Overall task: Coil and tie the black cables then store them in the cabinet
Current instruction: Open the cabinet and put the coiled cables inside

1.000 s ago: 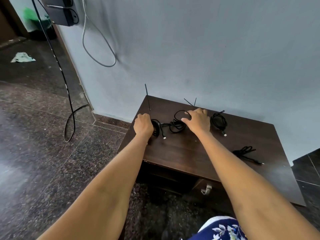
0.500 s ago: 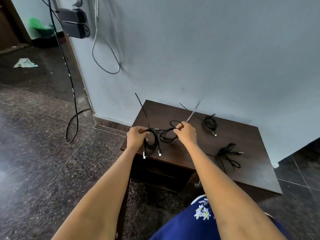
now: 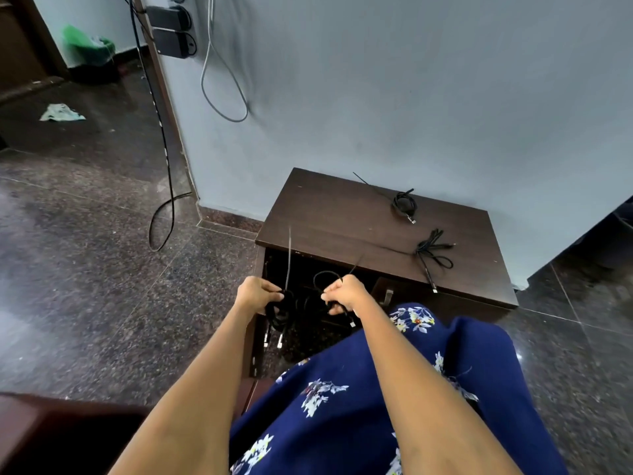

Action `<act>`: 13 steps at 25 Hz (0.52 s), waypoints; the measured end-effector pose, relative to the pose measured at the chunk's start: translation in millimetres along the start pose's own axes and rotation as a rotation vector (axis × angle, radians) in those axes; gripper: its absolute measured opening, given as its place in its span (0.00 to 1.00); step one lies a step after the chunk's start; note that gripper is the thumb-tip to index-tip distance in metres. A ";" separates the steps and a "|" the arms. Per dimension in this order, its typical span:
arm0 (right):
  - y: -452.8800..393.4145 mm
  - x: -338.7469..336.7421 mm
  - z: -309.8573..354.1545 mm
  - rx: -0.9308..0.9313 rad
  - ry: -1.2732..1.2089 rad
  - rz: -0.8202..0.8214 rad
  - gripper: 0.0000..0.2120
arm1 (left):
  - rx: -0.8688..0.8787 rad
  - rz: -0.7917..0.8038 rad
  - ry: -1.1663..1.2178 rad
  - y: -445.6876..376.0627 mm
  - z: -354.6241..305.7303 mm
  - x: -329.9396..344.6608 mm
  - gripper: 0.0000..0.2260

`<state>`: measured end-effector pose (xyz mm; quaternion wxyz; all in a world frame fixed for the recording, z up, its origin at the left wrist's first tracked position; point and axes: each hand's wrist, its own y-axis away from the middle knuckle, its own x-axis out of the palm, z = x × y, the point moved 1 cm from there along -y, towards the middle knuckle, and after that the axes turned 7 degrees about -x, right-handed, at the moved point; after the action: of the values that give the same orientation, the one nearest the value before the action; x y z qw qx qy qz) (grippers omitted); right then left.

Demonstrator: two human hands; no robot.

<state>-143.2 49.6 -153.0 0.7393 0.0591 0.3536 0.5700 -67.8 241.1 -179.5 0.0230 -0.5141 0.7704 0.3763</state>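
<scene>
**Carrying two tied coils down to the open cabinet**

The left hand (image 3: 257, 293) is pinching a coiled black cable (image 3: 278, 315) at its tie, fingers closed on the bundle, with the zip-tie tail (image 3: 289, 258) sticking straight up and the plug ends dangling below. The right hand (image 3: 344, 292) is gripping a second coil (image 3: 323, 281) the same way, fist closed around it and one loop arching up between the hands. Holding at the tie probably keeps each coil from springing open. Both hands are hanging in front of the cabinet's dark open compartment (image 3: 308, 265), below the front-left corner of the cabinet top (image 3: 329, 214), so the storing step looks to be in hand for these two. Two more black cables are lying on the top: a tied coil (image 3: 404, 202) near the back edge and a loosely bunched one (image 3: 432, 250) near the front-right edge, which looks to be needing coiling yet. A closed drawer with handle (image 3: 388, 296) is sitting just right of the opening.
</scene>
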 end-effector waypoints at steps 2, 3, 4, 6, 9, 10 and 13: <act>-7.2 5.4 -11.6 0.103 0.033 -0.055 0.07 | 0.011 -0.009 -0.087 -4.7 -10.6 11.9 0.08; -14.7 6.1 -15.0 0.136 0.015 -0.125 0.10 | 0.011 -0.025 -0.132 -9.1 -18.7 20.7 0.08; -22.9 7.6 -18.1 0.161 -0.029 -0.193 0.12 | 0.001 -0.047 -0.168 -14.8 -25.0 30.3 0.07; -37.6 12.3 -22.5 0.210 -0.182 -0.283 0.13 | -0.074 -0.105 -0.137 -32.5 -28.2 47.7 0.08; -63.8 18.1 -31.8 0.303 -0.463 -0.345 0.15 | -0.268 -0.130 0.169 -71.8 -15.2 69.9 0.08; -74.7 17.9 -35.6 0.315 -0.562 -0.381 0.15 | -0.356 -0.112 0.351 -84.4 -11.2 75.1 0.07; -103.7 16.8 -48.1 0.367 -0.778 -0.472 0.12 | -0.561 -0.026 0.742 -108.6 -13.5 89.5 0.16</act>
<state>-86.8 13.6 -247.2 0.9029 0.3155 0.1495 0.2508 -17.3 143.1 -268.0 -0.3895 -0.6098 0.5886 0.3605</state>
